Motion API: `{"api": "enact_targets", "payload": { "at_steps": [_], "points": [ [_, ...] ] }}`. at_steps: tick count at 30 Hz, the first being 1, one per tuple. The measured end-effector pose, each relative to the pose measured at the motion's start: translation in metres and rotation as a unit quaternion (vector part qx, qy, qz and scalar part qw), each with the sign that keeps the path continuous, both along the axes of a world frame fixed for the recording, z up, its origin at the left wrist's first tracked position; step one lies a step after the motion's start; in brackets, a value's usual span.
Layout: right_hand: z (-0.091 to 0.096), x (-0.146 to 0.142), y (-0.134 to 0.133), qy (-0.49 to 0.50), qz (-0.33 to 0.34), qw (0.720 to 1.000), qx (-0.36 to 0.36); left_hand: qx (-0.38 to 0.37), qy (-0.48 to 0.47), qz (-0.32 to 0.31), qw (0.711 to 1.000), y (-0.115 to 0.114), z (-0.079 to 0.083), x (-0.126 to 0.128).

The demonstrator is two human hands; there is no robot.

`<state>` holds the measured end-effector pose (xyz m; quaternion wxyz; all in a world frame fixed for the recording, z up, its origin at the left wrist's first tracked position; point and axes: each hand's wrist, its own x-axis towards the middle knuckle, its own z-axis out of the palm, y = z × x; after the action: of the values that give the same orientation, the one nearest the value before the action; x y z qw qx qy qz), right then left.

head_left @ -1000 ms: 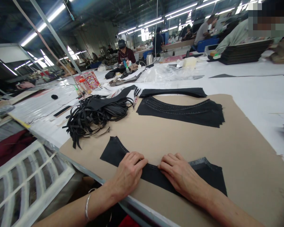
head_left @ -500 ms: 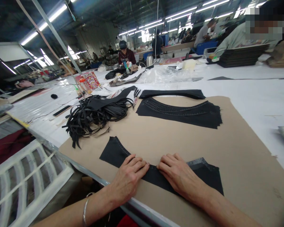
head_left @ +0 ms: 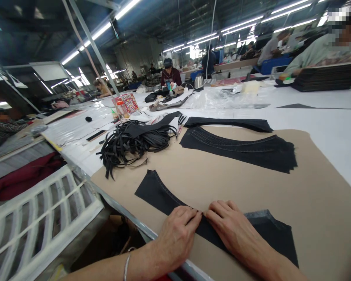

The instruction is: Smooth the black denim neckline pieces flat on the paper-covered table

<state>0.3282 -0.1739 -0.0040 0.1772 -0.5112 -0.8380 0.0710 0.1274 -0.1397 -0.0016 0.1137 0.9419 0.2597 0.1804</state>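
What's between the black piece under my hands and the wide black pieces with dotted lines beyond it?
Just the tan sheet, stretching from the black piece to the wide black pieces, as the head view shows.

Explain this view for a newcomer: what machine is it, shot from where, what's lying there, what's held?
No machine: you see a person's bare left hand and right hand, shot from a camera worn on that person's head. Both hands' fingers are at the curved edge of a long black piece; pinching or pressing, I can't tell. Under it is a brown sheet on a white table. Farther back lie stacked black pieces and a tangle of black strips.
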Motion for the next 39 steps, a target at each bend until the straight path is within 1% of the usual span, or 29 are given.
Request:
{"api": "enact_targets", "payload": {
  "at_steps": [3, 6, 9, 12, 15, 18, 22, 26, 31, 39],
  "points": [
    [0.003, 0.003, -0.001, 0.012, -0.006, 1.0, -0.018, -0.007, 0.012, -0.014, 1.0, 0.005, 0.006, -0.008],
    [0.011, 0.009, -0.004, 0.017, -0.027, 0.999, -0.037, -0.011, 0.013, -0.032, 0.999, 0.015, 0.009, -0.017],
    [0.02, 0.013, -0.005, 0.0, -0.049, 0.997, -0.063, -0.031, -0.009, -0.025, 0.999, 0.025, 0.01, -0.019],
    [0.027, 0.016, -0.001, -0.008, -0.062, 0.994, -0.093, -0.06, -0.02, 0.022, 0.998, 0.027, 0.011, -0.007],
    [0.03, 0.019, 0.004, -0.007, -0.064, 0.99, -0.125, -0.091, -0.017, 0.058, 0.994, 0.022, 0.013, 0.011],
    [0.03, 0.022, 0.007, 0.007, -0.06, 0.986, -0.154, -0.115, -0.009, 0.053, 0.992, 0.018, 0.015, 0.026],
    [0.029, 0.026, 0.007, 0.053, -0.055, 0.979, -0.188, -0.15, 0.014, 0.041, 0.988, 0.019, 0.019, 0.036],
    [0.03, 0.03, 0.005, 0.083, -0.053, 0.973, -0.207, -0.17, 0.031, 0.057, 0.983, 0.02, 0.023, 0.044],
    [0.03, 0.032, 0.004, 0.089, -0.041, 0.975, -0.202, -0.159, 0.032, 0.067, 0.984, 0.016, 0.023, 0.049],
    [0.029, 0.039, 0.001, 0.101, -0.023, 0.976, -0.191, -0.163, 0.028, 0.065, 0.984, 0.014, 0.022, 0.052]
  ]
}}
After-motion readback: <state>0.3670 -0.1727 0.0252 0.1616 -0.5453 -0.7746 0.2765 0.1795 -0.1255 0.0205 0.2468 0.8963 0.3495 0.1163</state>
